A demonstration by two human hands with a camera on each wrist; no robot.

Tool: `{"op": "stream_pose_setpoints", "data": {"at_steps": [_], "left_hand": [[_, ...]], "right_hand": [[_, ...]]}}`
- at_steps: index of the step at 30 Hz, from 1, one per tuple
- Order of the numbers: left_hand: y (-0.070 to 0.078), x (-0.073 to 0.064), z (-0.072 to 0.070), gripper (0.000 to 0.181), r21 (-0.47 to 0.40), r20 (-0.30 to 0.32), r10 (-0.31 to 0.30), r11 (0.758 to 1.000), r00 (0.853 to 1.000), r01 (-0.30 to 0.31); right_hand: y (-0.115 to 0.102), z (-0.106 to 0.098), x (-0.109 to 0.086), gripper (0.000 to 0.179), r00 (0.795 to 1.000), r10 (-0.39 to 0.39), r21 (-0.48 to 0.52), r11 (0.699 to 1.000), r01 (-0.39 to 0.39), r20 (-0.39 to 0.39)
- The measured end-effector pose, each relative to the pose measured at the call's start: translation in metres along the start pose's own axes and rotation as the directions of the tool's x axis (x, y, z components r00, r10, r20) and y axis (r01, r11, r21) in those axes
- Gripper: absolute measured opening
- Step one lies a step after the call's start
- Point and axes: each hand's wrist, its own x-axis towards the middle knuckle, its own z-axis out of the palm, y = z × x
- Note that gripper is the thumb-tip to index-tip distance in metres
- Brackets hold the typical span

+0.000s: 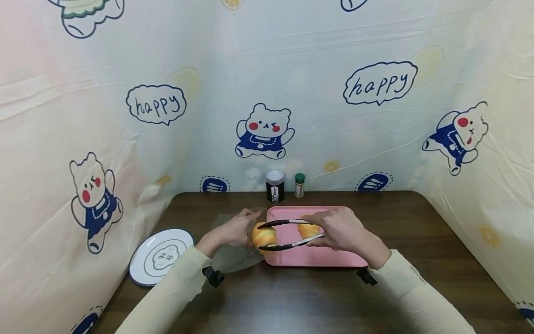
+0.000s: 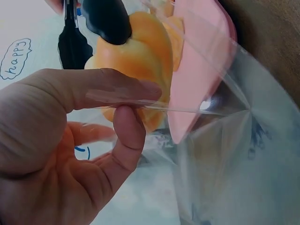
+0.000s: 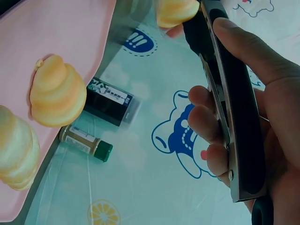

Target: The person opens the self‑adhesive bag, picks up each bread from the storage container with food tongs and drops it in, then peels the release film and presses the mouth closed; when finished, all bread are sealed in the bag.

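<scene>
My right hand (image 1: pixel 342 230) grips a pair of tongs (image 3: pixel 239 122) with black tips. Between those tips is a golden bread roll (image 1: pixel 263 237), held over the left end of the pink tray (image 1: pixel 329 260). My left hand (image 1: pixel 235 230) pinches the edge of a clear plastic bag (image 2: pixel 234 159) between thumb and finger. In the left wrist view the roll sits right behind these fingertips, close to the bag's mouth. Two more bread rolls, one twisted (image 3: pixel 58 91) and one paler (image 3: pixel 18 147), lie on the tray in the right wrist view.
A white plate (image 1: pixel 142 266) with a dark rim stands at the table's left edge. Behind the tray are a black jar (image 1: pixel 275 188) with a pale lid and a small green-capped shaker (image 1: pixel 299 186). Printed cloth hangs around the brown table (image 1: pixel 292 301).
</scene>
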Motion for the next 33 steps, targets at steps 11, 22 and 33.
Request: {"op": "stream_pose_setpoints", "data": {"at_steps": [11, 22, 33], "left_hand": [[0.005, -0.001, 0.000, 0.104, -0.049, 0.081, 0.014, 0.999, 0.997, -0.010], [0.006, 0.003, 0.003, 0.107, -0.039, -0.033, 0.019, 0.999, 0.999, -0.020], [0.004, 0.000, 0.003, 0.104, -0.073, -0.018, 0.009, 0.997, 1.000, -0.010]], "right_hand": [[-0.003, 0.004, 0.000, 0.061, 0.993, 0.096, -0.045, 0.995, -0.094, 0.061], [-0.013, 0.006, 0.003, 0.063, 0.998, 0.062, -0.123, 0.990, -0.065, -0.031], [-0.008, 0.007, -0.001, 0.068, 0.992, 0.119, -0.021, 0.993, -0.118, 0.053]]}}
